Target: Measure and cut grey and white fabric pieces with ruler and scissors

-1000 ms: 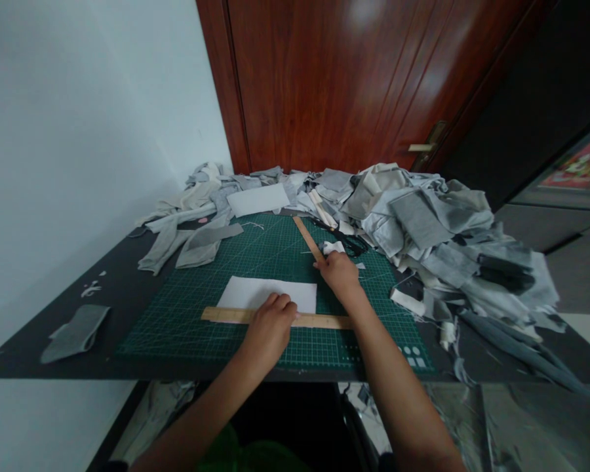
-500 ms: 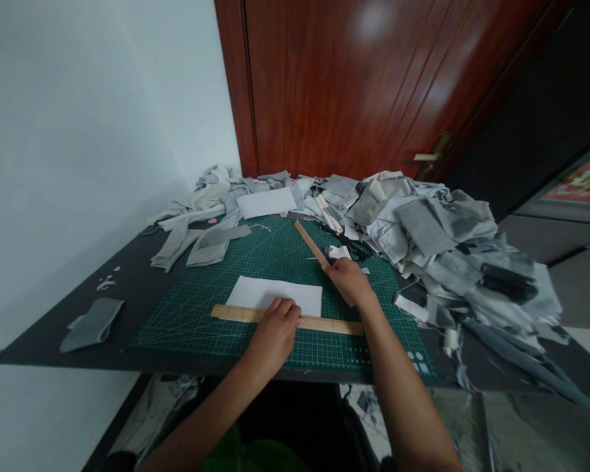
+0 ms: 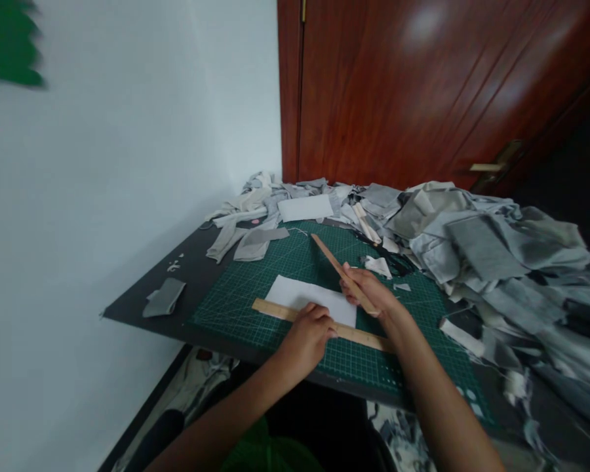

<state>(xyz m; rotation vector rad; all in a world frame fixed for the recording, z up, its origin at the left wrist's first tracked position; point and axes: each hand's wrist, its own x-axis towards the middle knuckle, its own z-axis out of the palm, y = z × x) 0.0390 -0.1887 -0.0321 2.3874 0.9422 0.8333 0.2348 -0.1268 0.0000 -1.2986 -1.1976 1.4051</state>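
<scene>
My left hand [image 3: 309,334] is closed on a flat wooden ruler [image 3: 275,309], pinning it across the near edge of a white rectangular piece [image 3: 305,295]. Whether that piece is paper or cloth I cannot tell. Under both lies a green cutting mat [image 3: 226,298] with a printed grid. Just past the white piece's right end, my right hand [image 3: 371,292] grips a second wooden ruler [image 3: 329,257], held slanting with its far end pointing up and left. A small white scrap [image 3: 377,266] and black scissors [image 3: 398,262] lie beyond my right hand.
Grey and white fabric pieces [image 3: 482,242] are heaped on the right, with more along the back. Another white rectangle [image 3: 305,208] rests at the back. A folded grey cloth [image 3: 165,297] lies on the dark table [image 3: 201,262] to the left. A white spool [image 3: 462,337] stands out on the right.
The view has swung left. My right hand has brought its ruler nearer the white piece and turned it so more of it shows. My left hand still presses the other ruler.
</scene>
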